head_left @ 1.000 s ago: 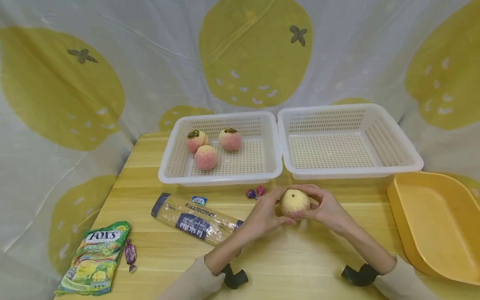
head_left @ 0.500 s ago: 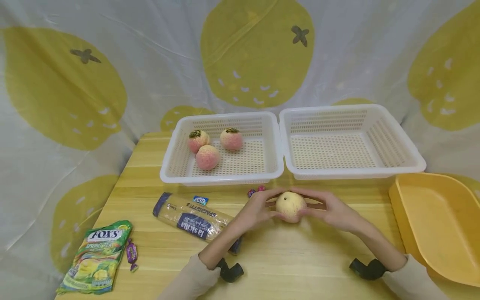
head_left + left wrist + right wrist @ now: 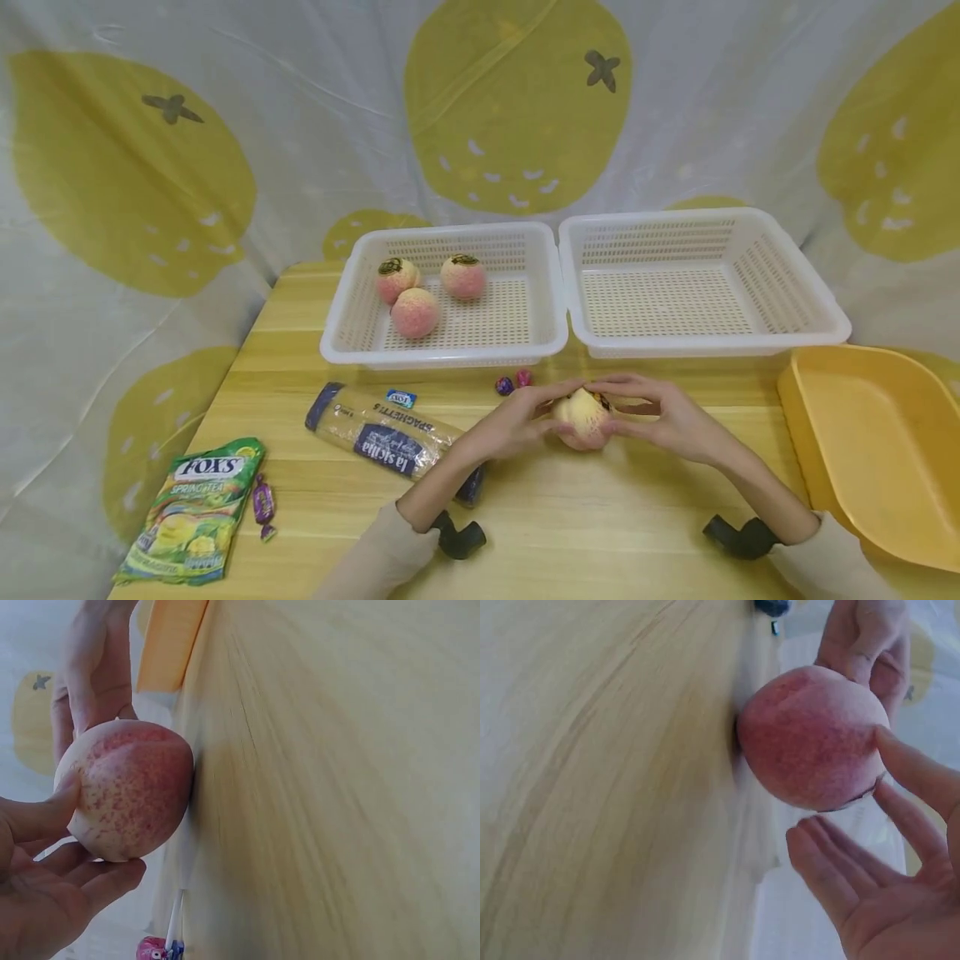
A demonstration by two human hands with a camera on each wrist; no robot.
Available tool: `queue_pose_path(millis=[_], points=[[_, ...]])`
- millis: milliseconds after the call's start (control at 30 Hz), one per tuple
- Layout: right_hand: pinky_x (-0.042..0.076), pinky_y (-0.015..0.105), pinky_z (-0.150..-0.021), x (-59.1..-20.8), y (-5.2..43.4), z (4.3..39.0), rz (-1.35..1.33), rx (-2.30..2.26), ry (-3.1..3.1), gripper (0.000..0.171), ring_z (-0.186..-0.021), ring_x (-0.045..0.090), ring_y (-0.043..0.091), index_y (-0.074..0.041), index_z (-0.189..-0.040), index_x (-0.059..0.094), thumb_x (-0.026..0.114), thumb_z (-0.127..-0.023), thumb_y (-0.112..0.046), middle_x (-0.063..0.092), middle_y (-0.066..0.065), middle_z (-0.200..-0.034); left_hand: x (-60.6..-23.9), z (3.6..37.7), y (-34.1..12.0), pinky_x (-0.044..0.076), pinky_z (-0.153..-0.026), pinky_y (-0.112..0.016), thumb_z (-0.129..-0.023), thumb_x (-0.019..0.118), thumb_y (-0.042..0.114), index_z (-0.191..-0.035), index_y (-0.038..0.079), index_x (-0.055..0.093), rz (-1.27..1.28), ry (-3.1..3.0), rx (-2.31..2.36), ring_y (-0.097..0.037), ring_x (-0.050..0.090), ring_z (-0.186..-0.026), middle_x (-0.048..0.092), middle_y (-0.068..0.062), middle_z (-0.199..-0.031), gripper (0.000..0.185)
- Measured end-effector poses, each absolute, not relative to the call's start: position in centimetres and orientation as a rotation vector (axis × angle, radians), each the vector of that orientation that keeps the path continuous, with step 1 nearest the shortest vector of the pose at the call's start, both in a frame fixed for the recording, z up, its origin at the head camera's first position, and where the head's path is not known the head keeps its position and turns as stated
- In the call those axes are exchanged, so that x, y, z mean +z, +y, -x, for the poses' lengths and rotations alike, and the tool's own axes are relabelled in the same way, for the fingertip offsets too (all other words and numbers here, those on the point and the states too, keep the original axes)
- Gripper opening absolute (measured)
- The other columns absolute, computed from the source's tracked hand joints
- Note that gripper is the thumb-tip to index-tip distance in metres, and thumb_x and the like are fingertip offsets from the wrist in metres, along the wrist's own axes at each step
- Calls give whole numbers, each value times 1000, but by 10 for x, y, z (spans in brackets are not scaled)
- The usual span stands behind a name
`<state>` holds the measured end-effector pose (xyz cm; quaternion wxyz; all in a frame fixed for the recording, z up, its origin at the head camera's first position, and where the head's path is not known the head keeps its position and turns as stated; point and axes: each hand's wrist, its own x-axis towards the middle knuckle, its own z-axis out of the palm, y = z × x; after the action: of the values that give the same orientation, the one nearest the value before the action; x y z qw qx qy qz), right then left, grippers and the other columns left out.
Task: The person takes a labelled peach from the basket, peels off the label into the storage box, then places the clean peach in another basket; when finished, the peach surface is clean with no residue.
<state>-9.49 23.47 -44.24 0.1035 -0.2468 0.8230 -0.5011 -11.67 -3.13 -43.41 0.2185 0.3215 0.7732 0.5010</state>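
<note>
Near centre, the left hand and right hand, part-closed, both pinch a peach on or just over the table. Since half a second ago it has turned, baring a dark label; turning seems the step in hand. Far left, a white basket holds three other peaches.

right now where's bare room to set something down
Inside the right basket or orange tub; bare table nearside of the held peach, between black wrist pieces. Crowded: left and middle of the left basket, with three peaches, and behind the spaghetti pack, among candies.
</note>
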Motion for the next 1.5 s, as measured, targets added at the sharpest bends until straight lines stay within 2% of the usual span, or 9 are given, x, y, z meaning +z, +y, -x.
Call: queue_pose_path(millis=[100, 200, 367, 533, 833, 1033, 1233, 1367, 1500], points=[[60, 37, -96, -445, 235, 96, 689, -1527, 2355, 50, -127, 64, 27, -8, -142, 63, 76, -94, -15, 59, 19, -149, -435, 115, -30, 35, -124, -35, -101, 63, 7, -155, 3, 44, -826, 2125, 1404, -27, 36, -154, 37, -15, -165, 58], [62, 31, -90, -445, 233, 94, 632, -1515, 2391, 49, -116, 70, 21, -9, -140, 65, 77, -94, -17, 66, 17, -140, -436, 111, -27, 34, -124, -36, -100, 64, 7, -153, 5, 49, -729, 2115, 1457, -24, 35, -155, 37, -14, -166, 55], [62, 25, -81, -441, 230, 90, 577, -1470, 2488, 45, -103, 72, 13, -9, -137, 68, 77, -94, -20, 74, 14, -127, -437, 106, -22, 36, -123, -38, -98, 68, 9, -149, 8, 56, -662, 2184, 1492, -23, 42, -151, 48, -11, -160, 51], [61, 25, -76, -440, 229, 88, 593, -1399, 2604, 35, -105, 69, 6, -9, -133, 71, 71, -99, -18, 74, 13, -129, -436, 108, -24, 37, -123, -41, -99, 66, 12, -148, 13, 58, -625, 2164, 1499, -22, 43, -150, 51, -5, -158, 49], [63, 26, -77, -436, 220, 83, 650, -1324, 2729, 32, -111, 73, 32, -3, -131, 71, 66, -102, -14, 72, 15, -130, -433, 107, -22, 39, -121, -49, -99, 69, 13, -146, 18, 61, -583, 2151, 1516, -22, 42, -151, 53, -3, -157, 48], [63, 26, -74, -435, 212, 76, 672, -1309, 2769, 34, -105, 75, 37, 6, -130, 68, 68, -98, -3, 71, 23, -126, -434, 105, -17, 43, -118, -48, -95, 74, 7, -143, 15, 63, -600, 2216, 1526, -24, 47, -148, 56, -6, -154, 51], [62, 25, -62, -438, 204, 72, 728, -1130, 3125, 25, -79, 79, 27, 0, -112, 79, 77, -87, 2, 80, 16, -101, -435, 109, -16, 47, -114, -46, -94, 75, 9, -140, 10, 65, -575, 2205, 1551, -26, 51, -144, 59, -9, -151, 47], [55, 19, -53, -440, 202, 72, 817, -1035, 3328, 22, -58, 70, 9, -6, -97, 84, 83, -78, 4, 81, 8, -85, -435, 111, -18, 49, -113, -44, -93, 75, 8, -139, 9, 66, -556, 2182, 1575, -26, 55, -141, 60, -8, -149, 46], [54, 18, -52, -444, 201, 73, 822, -1052, 3359, 20, -55, 68, 7, -6, -93, 83, 83, -77, 5, 81, 8, -83, -435, 111, -19, 50, -112, -42, -94, 75, 7, -138, 10, 67, -548, 2171, 1587, -25, 55, -141, 61, -8, -149, 46]])
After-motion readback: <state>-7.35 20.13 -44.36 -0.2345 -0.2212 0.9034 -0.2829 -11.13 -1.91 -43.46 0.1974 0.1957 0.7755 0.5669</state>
